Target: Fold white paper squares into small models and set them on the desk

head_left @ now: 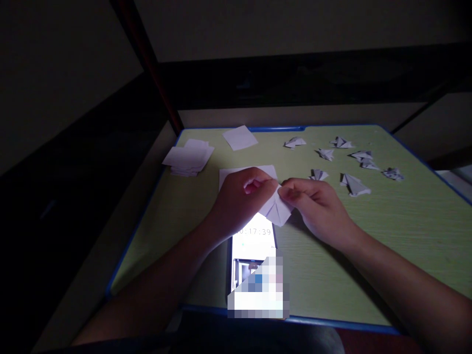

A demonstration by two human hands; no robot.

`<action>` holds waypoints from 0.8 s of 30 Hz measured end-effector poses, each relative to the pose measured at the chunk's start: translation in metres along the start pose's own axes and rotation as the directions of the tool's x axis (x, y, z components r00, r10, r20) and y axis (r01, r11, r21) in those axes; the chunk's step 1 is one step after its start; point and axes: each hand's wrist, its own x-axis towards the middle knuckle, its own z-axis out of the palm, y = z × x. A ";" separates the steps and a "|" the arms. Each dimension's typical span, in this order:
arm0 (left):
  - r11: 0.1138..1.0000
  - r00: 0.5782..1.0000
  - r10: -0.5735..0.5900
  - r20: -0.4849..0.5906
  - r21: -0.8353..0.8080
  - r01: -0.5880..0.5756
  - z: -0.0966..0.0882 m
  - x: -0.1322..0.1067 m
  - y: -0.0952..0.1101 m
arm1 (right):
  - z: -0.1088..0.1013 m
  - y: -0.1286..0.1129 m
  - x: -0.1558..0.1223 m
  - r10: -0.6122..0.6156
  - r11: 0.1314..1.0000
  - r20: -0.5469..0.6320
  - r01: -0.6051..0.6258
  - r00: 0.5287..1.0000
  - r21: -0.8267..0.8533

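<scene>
Between my two hands is a small piece of white folded paper (277, 210), with crease lines running down its lower part. My left hand (245, 194) pinches its upper left edge between thumb and fingers. On the other side, my right hand (313, 201) grips the upper right edge, thumb in front. Both hands are above a lit phone (252, 246) that lies on the table and shows a timer; its lower part is blurred out. Behind my left hand a white sheet (265, 170) lies partly hidden.
The light green table (165, 221) has a blue rim. A stack of white paper (190, 157) lies at the far left, with a single square sheet (240, 137) at the back. Several small folded paper pieces (356, 185) are scattered at the right. A wall rises behind.
</scene>
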 end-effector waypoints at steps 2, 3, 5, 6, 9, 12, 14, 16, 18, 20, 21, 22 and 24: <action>1.000 1.000 0.004 0.008 -0.009 -0.004 0.000 0.000 0.000 | 0.000 0.000 0.000 0.004 1.000 0.004 -0.004 1.000 0.029; 1.000 1.000 0.002 0.014 -0.019 -0.002 0.000 0.000 0.000 | 0.000 0.000 0.000 0.004 0.999 0.011 -0.005 1.000 0.042; 0.999 1.000 -0.011 0.029 -0.043 0.012 -0.001 0.001 0.001 | 0.000 0.000 0.000 0.002 0.998 0.021 -0.003 1.000 0.058; 0.998 0.999 -0.022 0.032 -0.053 0.024 -0.001 0.001 0.001 | 0.000 0.000 0.000 0.002 0.998 0.022 -0.003 1.000 0.061; 0.996 0.999 -0.041 0.036 -0.081 0.044 -0.002 0.001 0.001 | 0.000 0.001 0.000 0.006 0.997 0.004 -0.006 1.000 0.082; 0.993 0.998 -0.051 0.047 -0.101 0.055 -0.002 0.001 0.001 | -0.001 0.004 0.000 -0.007 0.991 -0.001 0.007 1.000 0.137; 0.993 0.997 -0.057 0.056 -0.097 0.062 -0.002 0.001 0.001 | -0.002 0.006 0.000 -0.012 0.985 0.011 0.010 1.000 0.174; 0.995 0.996 -0.053 0.068 -0.079 0.058 -0.001 0.001 0.001 | -0.002 0.007 0.000 -0.011 0.976 0.025 0.006 1.000 0.219; 0.997 0.996 -0.043 0.075 -0.063 0.048 -0.001 0.001 0.002 | -0.002 0.007 -0.001 -0.009 0.961 0.042 -0.003 0.999 0.276; 0.997 0.995 -0.043 0.086 -0.062 0.049 -0.002 0.000 0.002 | -0.002 0.006 -0.001 -0.010 0.945 0.063 -0.011 0.998 0.328; 0.996 0.995 -0.046 0.090 -0.070 0.053 -0.002 0.000 0.003 | -0.001 0.006 -0.002 -0.009 0.940 0.077 -0.018 0.997 0.341; 0.995 0.995 -0.050 0.092 -0.083 0.058 -0.003 0.000 0.002 | -0.001 0.005 -0.002 -0.006 0.939 0.088 -0.024 0.996 0.344; 0.992 0.994 -0.051 0.092 -0.108 0.061 -0.004 0.000 0.002 | 0.001 0.004 -0.003 0.002 0.944 0.109 -0.037 0.994 0.327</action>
